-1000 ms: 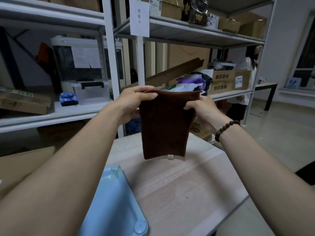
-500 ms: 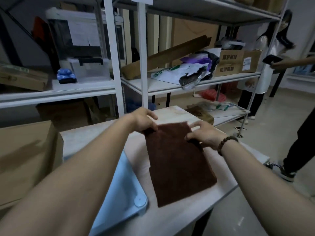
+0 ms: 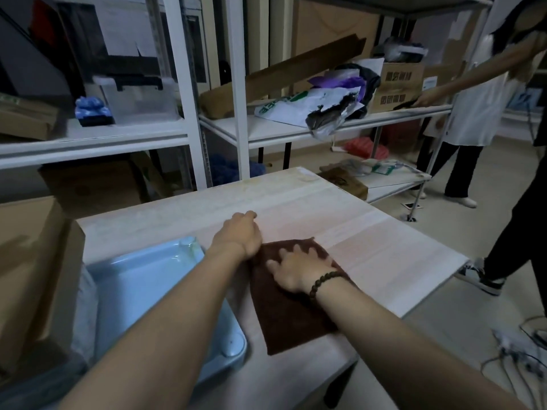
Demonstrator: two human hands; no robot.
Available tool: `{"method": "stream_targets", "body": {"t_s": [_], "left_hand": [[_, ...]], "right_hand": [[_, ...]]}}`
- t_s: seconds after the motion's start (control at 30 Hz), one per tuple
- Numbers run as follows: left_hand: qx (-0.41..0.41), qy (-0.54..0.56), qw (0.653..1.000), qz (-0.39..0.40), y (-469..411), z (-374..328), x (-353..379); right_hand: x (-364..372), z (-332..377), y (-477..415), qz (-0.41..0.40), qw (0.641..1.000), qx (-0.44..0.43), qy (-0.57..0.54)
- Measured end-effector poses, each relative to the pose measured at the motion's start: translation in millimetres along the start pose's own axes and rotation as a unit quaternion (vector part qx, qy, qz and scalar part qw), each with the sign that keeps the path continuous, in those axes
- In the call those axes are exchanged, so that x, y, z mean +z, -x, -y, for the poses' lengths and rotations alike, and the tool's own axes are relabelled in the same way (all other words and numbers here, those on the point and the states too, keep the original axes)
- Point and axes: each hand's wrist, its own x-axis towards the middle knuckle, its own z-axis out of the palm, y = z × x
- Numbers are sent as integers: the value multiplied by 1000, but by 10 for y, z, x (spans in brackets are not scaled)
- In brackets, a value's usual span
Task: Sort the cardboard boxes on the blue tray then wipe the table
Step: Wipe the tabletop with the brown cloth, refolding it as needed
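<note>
A dark brown cloth point(image 3: 284, 321) lies flat on the pale wooden table point(image 3: 370, 241), near its front edge. My right hand point(image 3: 296, 269) presses palm-down on the cloth's far half, fingers spread. My left hand point(image 3: 241, 235) rests on the table at the cloth's far left corner with its fingers curled under; I see nothing in it. The light blue tray point(image 3: 133, 285) sits just left of the cloth, partly under my left forearm, and its visible part is bare. A large cardboard box point(image 3: 32, 270) stands at the tray's left edge.
A white metal shelf rack point(image 3: 236, 125) with boxes and bags stands right behind the table. A person in a white top point(image 3: 479, 108) reaches to the shelf at right. Another person's dark leg and sneaker point(image 3: 481, 279) stand by the table's right corner. Cables point(image 3: 521, 350) lie on the floor.
The cloth went from hanging between both hands to lying flat on the table. My right hand shifted onto its top, palm down. My left hand let go of its corner.
</note>
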Motion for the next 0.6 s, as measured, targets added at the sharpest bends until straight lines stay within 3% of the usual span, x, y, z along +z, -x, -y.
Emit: {"method": "stream_targets", "body": {"t_s": [0.07,0.2,0.23,0.37,0.4,0.53,0.6], "left_hand": [[7,-16,1000,-1,40,31,7],[45,-52,997,19,146,95,91],[49,-62,997,21,157,115,113],[56,-59,996,26,178,111,174],[55,-40,997,23,176,98,191],[49,-28,998,29,191,67,328],[34,-22,999,34,179,77,344]], "right_hand": [[300,149,27,-7,999,-36,13],[395,41,-26,-55,973,-221,25],[344,-71,-114,-61,975,-214,27],[254,-269,-368,-115,993,-37,-1],[296,-165,-338,-117,992,-56,7],[469,31,-21,-86,957,-273,43],[336,-285,-123,-91,959,-264,42]]}}
